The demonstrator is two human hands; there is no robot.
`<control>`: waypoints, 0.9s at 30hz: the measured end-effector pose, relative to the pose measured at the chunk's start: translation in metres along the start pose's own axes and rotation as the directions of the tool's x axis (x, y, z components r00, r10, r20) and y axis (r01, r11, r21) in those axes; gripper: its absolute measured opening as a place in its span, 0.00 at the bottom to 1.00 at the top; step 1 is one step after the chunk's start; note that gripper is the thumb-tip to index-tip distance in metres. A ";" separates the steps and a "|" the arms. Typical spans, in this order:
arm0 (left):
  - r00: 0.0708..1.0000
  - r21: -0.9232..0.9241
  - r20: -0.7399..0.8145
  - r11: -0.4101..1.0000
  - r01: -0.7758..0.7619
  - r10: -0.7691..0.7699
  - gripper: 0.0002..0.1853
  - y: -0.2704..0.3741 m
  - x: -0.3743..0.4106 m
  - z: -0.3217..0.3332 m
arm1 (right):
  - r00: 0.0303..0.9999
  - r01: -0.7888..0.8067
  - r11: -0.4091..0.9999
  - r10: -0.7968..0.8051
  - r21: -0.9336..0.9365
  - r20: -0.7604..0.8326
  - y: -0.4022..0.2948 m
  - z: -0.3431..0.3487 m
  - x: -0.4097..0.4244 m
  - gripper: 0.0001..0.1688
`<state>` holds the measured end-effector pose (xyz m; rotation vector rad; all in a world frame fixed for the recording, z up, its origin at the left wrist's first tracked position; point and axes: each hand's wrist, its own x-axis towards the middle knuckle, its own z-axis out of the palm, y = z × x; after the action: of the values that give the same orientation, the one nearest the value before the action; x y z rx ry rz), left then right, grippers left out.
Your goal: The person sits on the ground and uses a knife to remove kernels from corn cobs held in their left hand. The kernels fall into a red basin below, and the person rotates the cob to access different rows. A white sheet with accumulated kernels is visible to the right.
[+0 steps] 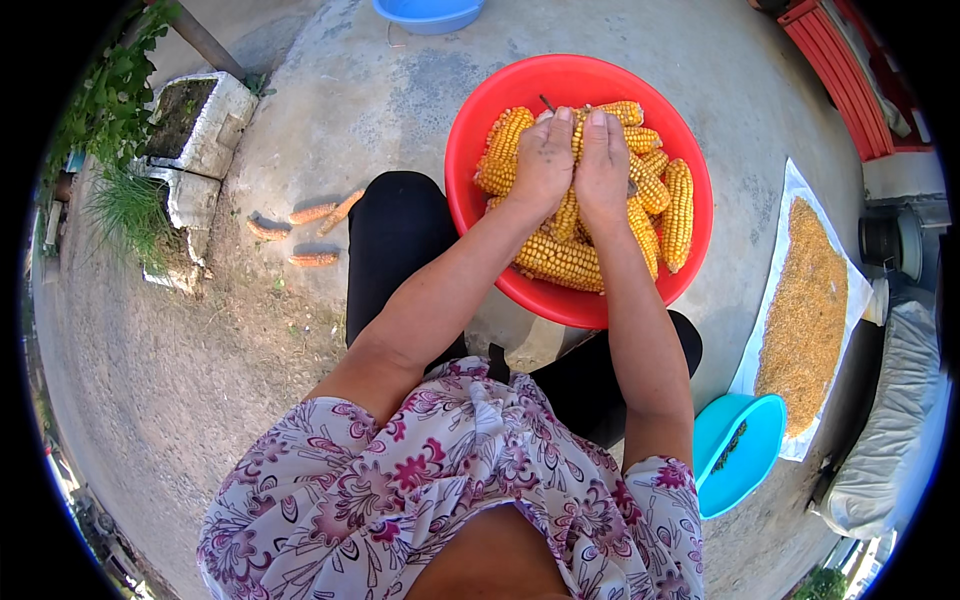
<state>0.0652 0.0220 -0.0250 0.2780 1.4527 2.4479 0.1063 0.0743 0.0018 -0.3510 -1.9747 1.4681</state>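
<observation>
A red plastic basin (469, 217) in front of me holds several ears of dried yellow corn (679, 217). Over the middle of the pile, my left hand (544, 161) and my right hand (602, 161) are side by side with thumbs pointing away from me. Both are closed around an ear of corn (577, 141), whose kernels show in the narrow gap between them; the hands hide most of it. A thin dark tip (545, 102) sticks up just beyond my left hand. What it belongs to is hidden.
Several bare corncobs (313, 259) lie on the concrete at left, near white planter boxes (217, 124). A turquoise basin (757, 457) stands at right, beside a white sheet (772, 300) spread with loose kernels (806, 315). A blue basin (431, 22) is at the far edge.
</observation>
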 end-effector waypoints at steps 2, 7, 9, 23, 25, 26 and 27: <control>0.995 -0.061 -0.054 0.995 0.078 -0.081 0.16 0.005 -0.002 0.002 | 1.000 0.003 1.000 -0.003 0.004 0.002 0.000 0.001 0.000 0.19; 0.989 -0.135 -0.084 0.985 0.106 -0.118 0.16 0.001 -0.001 -0.001 | 0.999 0.008 1.000 -0.008 0.009 -0.031 -0.003 0.004 0.000 0.19; 0.984 -0.151 -0.109 0.981 0.120 -0.137 0.16 -0.001 0.002 -0.001 | 0.997 -0.074 0.997 0.075 0.025 -0.019 -0.003 0.001 0.001 0.19; 0.981 0.156 0.053 0.968 -0.194 0.188 0.15 -0.010 0.002 -0.001 | 1.000 -0.018 1.000 0.018 0.026 -0.023 0.008 -0.002 0.002 0.19; 0.988 0.167 0.030 0.974 -0.156 0.153 0.16 -0.009 0.001 -0.001 | 0.999 0.002 1.000 -0.002 0.005 -0.049 0.008 0.000 0.002 0.19; 0.994 0.174 0.007 0.979 -0.109 0.110 0.16 -0.008 0.001 -0.003 | 0.999 0.001 1.000 0.000 0.004 -0.044 0.008 0.000 0.002 0.19; 0.998 0.182 -0.018 0.981 -0.062 0.067 0.17 -0.007 0.000 -0.005 | 0.999 -0.001 1.000 0.001 0.005 -0.038 0.005 0.001 0.001 0.19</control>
<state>0.0645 0.0210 -0.0331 0.3396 1.7061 2.3783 0.1043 0.0760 -0.0021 -0.3753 -1.9410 1.4561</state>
